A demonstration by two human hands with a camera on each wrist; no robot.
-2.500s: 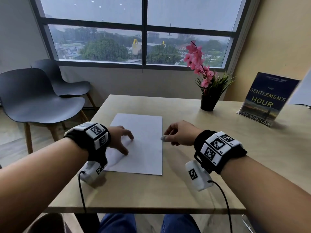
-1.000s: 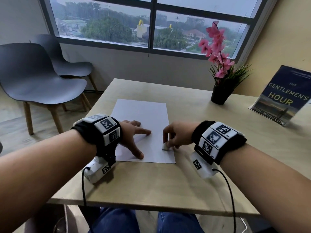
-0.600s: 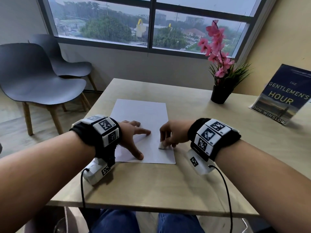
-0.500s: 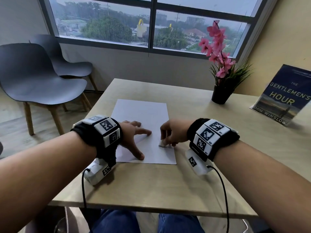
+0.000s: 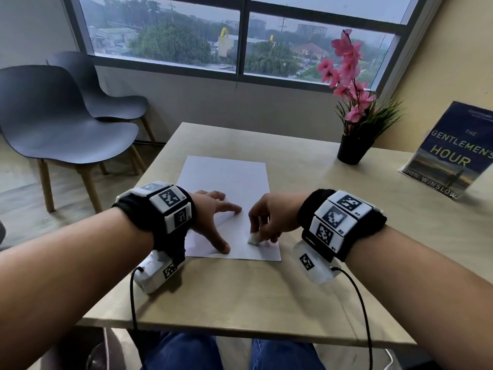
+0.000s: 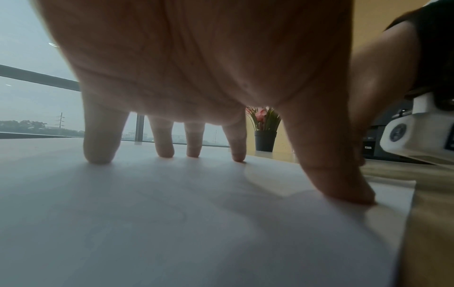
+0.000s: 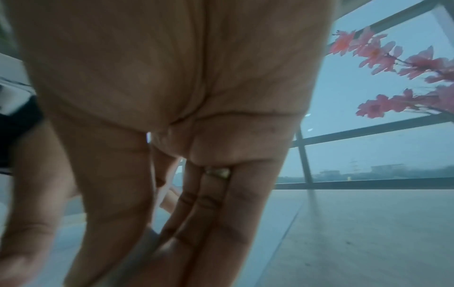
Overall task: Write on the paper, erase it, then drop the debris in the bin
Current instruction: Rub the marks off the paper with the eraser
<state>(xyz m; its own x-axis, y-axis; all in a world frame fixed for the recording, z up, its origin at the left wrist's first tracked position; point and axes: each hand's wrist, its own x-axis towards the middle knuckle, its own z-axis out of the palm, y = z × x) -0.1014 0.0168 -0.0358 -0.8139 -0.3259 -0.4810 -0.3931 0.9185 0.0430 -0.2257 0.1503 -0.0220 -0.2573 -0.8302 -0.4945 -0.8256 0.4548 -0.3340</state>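
You are pinching the eraser [image 5: 253, 239] in your right hand [image 5: 272, 217], rubbing the paper [image 5: 224, 188] at lower centre of the table [image 5: 306, 289], while your left hand [image 5: 210, 213] is pressing it flat, fingers spread; erasing appears underway, debris disposal remaining, no bin showing.
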